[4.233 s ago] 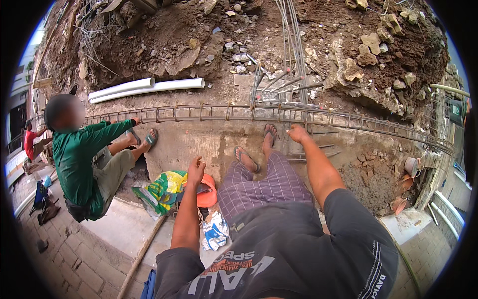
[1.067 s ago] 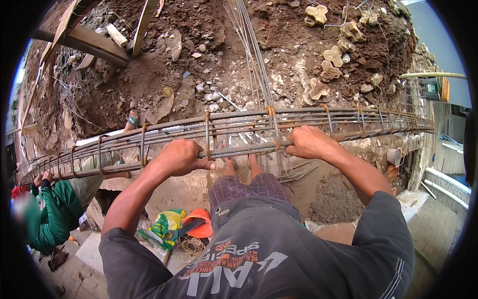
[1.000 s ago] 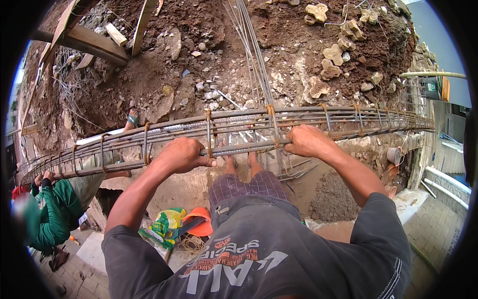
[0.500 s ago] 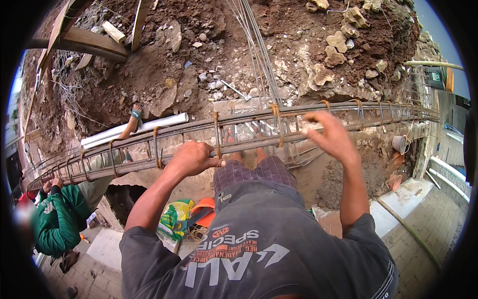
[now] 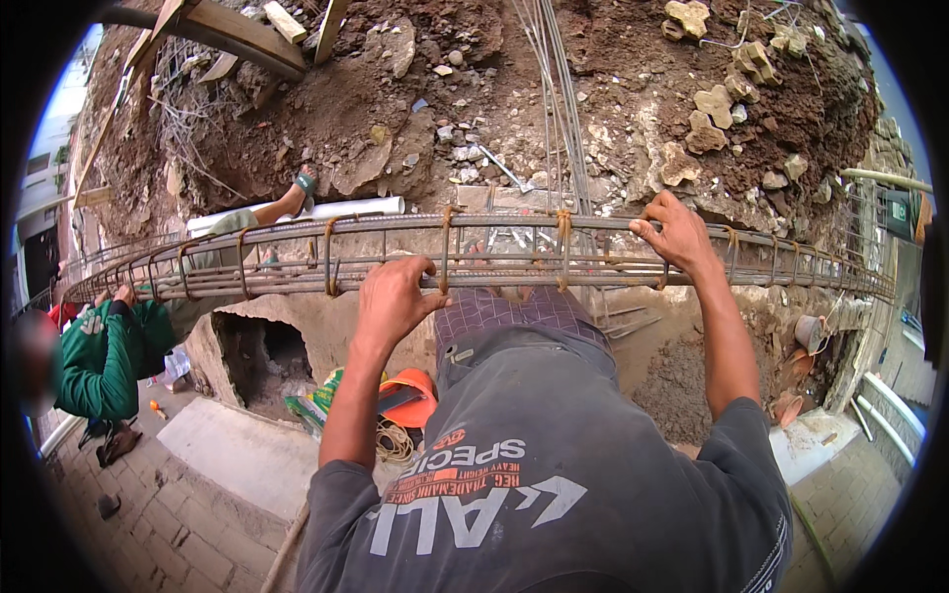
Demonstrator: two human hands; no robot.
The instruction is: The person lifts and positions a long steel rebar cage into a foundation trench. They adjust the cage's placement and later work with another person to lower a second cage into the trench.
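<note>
Rusted steel formed the long rebar cage (image 5: 514, 252), which lay raised across the excavated earth bank (image 5: 415, 109). At the cage's far left end, a co-worker in a green shirt (image 5: 109, 351) also held it. The left hand (image 5: 395, 296) was clenched on a near lower bar; the right hand (image 5: 677, 232) grasped the top bar. Judged risks: uneven lifting could twist the cage, and fingers beside the wire ties (image 5: 563, 222) could be pinched or cut.

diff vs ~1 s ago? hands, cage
The right hand let go of the near bar, lifted, and now grips the top bar of the long rusty steel rebar cage. The left hand kept its grip on the near bar. The person in green stays at the cage's left end.
</note>
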